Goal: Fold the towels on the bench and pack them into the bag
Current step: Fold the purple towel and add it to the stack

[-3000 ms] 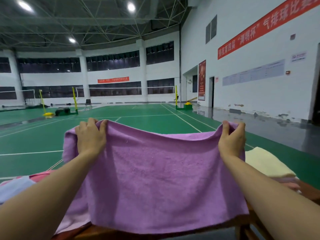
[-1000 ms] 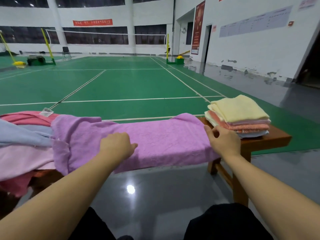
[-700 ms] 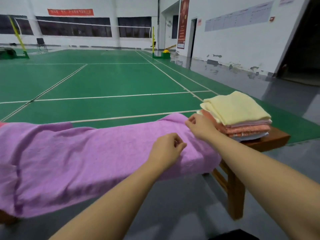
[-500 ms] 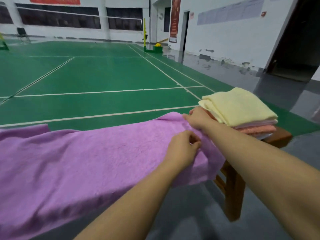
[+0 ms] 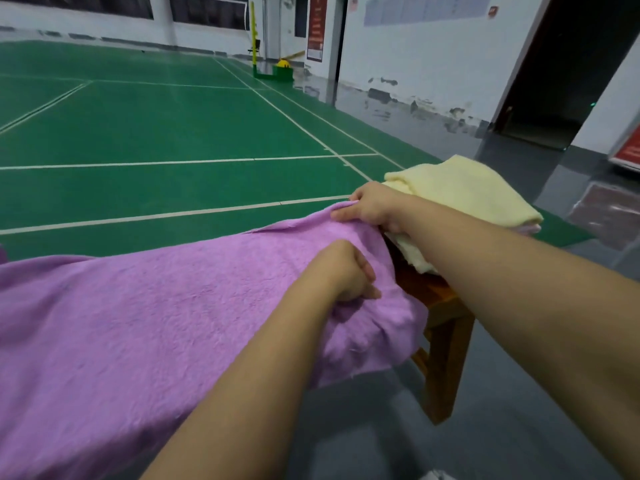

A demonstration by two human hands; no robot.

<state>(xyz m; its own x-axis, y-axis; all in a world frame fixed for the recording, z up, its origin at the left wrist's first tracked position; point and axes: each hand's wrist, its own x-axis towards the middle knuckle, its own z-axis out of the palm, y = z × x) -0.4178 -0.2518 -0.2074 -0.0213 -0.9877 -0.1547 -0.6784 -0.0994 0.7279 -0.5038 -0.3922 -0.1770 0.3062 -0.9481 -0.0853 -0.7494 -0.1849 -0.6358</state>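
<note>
The right hand [image 5: 372, 208] pinches the far end corner of the purple towel [image 5: 145, 327], fingers curled round the cloth at its 1 o'clock edge. The left hand [image 5: 343, 271] grips the near end corner of that towel, fingers curled into the fabric, at 5 o'clock from the right hand. The towel lies spread along the wooden bench [image 5: 440, 327], draping over its near side. At 3 o'clock from the right hand sits a stack of folded towels [image 5: 464, 195], a pale yellow one on top, at the bench's end. Beyond runs the green court floor [image 5: 156, 133].
</note>
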